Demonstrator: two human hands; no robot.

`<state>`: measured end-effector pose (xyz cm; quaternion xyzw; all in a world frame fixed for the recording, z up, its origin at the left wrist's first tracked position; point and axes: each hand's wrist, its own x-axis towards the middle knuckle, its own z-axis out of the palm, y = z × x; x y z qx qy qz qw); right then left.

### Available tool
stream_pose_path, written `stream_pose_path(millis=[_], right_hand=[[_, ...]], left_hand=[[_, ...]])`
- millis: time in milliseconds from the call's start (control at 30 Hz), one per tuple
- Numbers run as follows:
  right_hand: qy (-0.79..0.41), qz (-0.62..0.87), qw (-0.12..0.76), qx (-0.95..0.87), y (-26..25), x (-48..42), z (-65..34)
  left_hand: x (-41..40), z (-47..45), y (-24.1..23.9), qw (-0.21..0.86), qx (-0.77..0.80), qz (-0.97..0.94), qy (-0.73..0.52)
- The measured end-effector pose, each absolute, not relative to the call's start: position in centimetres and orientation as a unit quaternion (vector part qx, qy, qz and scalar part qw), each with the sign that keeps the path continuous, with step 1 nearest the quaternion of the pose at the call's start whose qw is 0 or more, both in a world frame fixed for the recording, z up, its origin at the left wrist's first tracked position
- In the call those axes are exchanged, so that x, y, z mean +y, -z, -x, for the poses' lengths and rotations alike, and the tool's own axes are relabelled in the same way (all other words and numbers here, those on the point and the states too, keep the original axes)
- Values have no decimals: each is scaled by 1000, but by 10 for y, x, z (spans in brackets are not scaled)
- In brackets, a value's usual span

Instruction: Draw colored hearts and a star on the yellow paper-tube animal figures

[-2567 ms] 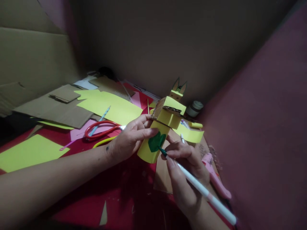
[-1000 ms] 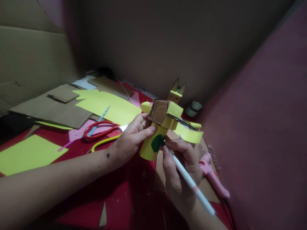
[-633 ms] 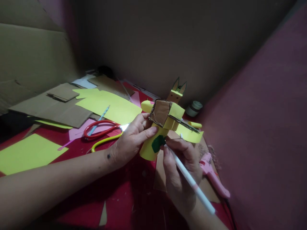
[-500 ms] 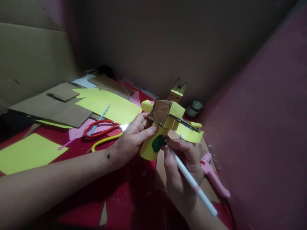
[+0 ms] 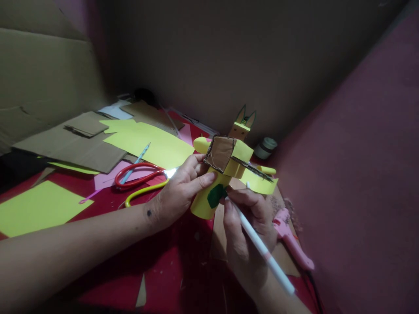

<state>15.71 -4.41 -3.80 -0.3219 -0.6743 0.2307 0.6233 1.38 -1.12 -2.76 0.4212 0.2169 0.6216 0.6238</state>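
Observation:
My left hand (image 5: 178, 192) grips a yellow paper-covered cardboard figure (image 5: 225, 172) by its tube-shaped body, fingers wrapped round the left side. A dark green patch (image 5: 215, 195) is painted on the front of the tube. My right hand (image 5: 247, 226) pinches a white marker pen (image 5: 262, 250), its tip touching the right edge of the green patch. The figure has a brown cardboard face at its top and yellow strips sticking out to the right. It is held tilted over the red surface (image 5: 157, 270).
Red-handled scissors (image 5: 137, 176) and a yellow strip lie left of my left hand. Yellow paper sheets (image 5: 147, 141), cardboard pieces (image 5: 75, 146) and a blue pen lie further left. A pink glue gun (image 5: 293, 244) lies to the right; a small jar (image 5: 266, 147) and an eared cardboard piece (image 5: 242, 122) stand behind.
The figure has been turned since the earliest frame, so its brown cardboard face now shows and the green patch sits more to the side. The pen tip stays on the patch with small strokes.

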Motion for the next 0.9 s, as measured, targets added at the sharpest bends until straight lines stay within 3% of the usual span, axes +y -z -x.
stream_pose_path(millis=[900], right_hand=[[-197,335,594,-705,35,-43,-158]], left_hand=[[-9,-12,33,623,201,-429,-622]])
